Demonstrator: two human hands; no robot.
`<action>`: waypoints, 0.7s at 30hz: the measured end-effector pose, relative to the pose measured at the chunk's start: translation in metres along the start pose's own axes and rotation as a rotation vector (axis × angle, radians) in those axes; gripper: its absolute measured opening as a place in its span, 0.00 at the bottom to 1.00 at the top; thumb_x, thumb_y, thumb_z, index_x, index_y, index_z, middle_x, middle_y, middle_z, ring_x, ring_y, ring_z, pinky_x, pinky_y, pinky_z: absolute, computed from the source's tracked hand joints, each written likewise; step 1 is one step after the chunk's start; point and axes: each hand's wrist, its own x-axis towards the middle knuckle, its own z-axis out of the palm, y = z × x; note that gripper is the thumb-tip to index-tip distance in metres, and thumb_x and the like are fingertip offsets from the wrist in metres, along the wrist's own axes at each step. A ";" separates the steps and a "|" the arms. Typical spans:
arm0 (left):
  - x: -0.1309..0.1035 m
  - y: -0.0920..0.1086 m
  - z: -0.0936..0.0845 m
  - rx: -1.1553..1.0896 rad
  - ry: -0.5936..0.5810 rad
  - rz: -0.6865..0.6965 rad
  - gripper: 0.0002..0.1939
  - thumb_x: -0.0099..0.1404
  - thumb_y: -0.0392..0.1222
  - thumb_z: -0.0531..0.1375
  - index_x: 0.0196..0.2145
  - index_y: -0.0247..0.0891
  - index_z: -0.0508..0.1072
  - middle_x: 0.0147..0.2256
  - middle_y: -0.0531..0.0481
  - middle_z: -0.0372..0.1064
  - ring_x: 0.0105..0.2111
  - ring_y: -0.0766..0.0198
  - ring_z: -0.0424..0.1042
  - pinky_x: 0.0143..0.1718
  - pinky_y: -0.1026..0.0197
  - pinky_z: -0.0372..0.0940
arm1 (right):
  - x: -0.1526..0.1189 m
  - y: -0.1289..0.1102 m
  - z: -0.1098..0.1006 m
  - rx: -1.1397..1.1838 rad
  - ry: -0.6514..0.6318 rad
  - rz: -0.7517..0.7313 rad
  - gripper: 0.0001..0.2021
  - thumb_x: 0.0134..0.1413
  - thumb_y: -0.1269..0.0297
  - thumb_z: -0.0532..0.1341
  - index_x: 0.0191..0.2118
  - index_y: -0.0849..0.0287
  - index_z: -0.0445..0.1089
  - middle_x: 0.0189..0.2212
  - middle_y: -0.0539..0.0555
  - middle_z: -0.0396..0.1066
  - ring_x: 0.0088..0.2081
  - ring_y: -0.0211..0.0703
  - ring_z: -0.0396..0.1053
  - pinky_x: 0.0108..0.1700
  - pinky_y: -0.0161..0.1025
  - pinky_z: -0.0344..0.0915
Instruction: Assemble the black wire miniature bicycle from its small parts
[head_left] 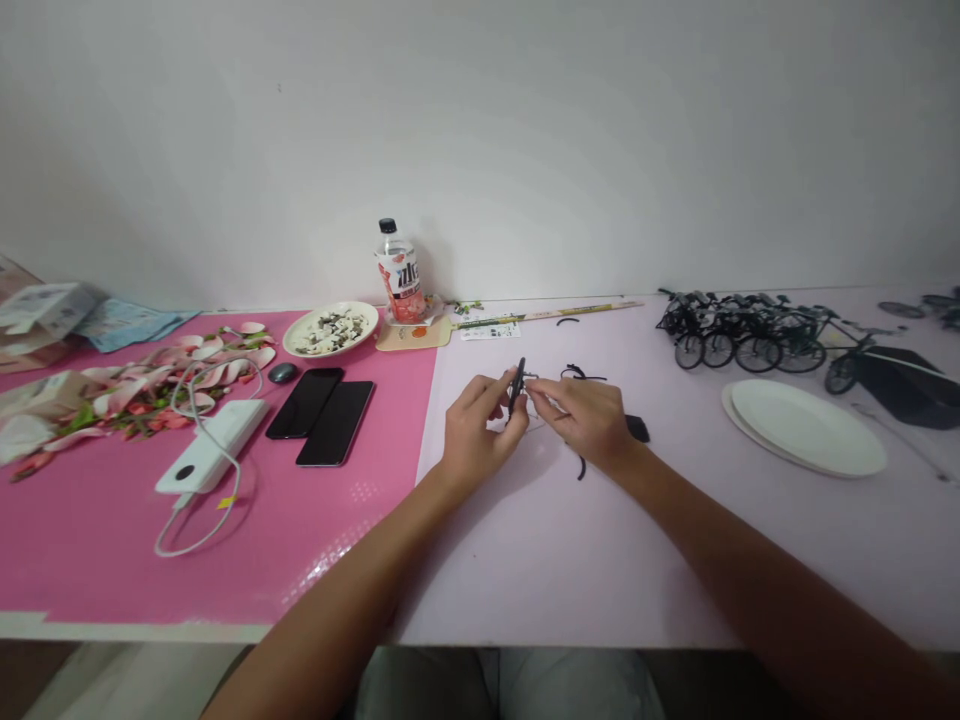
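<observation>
Fingers of my left hand point(481, 430) pinch a thin dark part point(517, 388) on edge, near the centre of the frame. Fingers of my right hand point(589, 415) are closed together against its right side, apparently on a small piece; too small to identify. Just beyond, loose on the counter point(525, 570): thin black pieces point(583, 374) above my right hand, a curved black strip point(582, 468) below it, another curved strip point(568, 321) higher up. Farther out, upper right: a row of black model bicycles point(780, 340), standing close together, apparently assembled. White plates point(817, 428) lie below them. Estimate: several units done; the one in my fingers looks partway, its joining unfinished, with loose pieces left over.
</observation>
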 end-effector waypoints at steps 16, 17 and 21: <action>0.003 0.013 0.000 -0.122 -0.141 -0.223 0.09 0.68 0.38 0.62 0.44 0.38 0.79 0.26 0.56 0.60 0.25 0.68 0.62 0.29 0.63 0.64 | 0.000 0.004 0.004 -0.026 0.049 -0.058 0.11 0.73 0.66 0.57 0.40 0.55 0.78 0.18 0.45 0.70 0.19 0.34 0.64 0.27 0.34 0.61; 0.002 0.013 0.000 -0.130 -0.141 -0.230 0.11 0.68 0.38 0.62 0.47 0.38 0.79 0.27 0.56 0.60 0.25 0.67 0.62 0.29 0.63 0.64 | 0.000 0.005 0.004 -0.032 0.032 -0.049 0.12 0.73 0.65 0.57 0.40 0.55 0.78 0.18 0.45 0.69 0.19 0.34 0.64 0.27 0.34 0.61; 0.003 0.014 -0.001 -0.163 -0.156 -0.269 0.16 0.68 0.38 0.61 0.53 0.38 0.77 0.27 0.55 0.60 0.26 0.66 0.62 0.30 0.62 0.63 | 0.000 0.007 0.006 -0.046 0.057 -0.090 0.10 0.72 0.67 0.59 0.40 0.56 0.77 0.19 0.44 0.69 0.19 0.32 0.63 0.27 0.34 0.60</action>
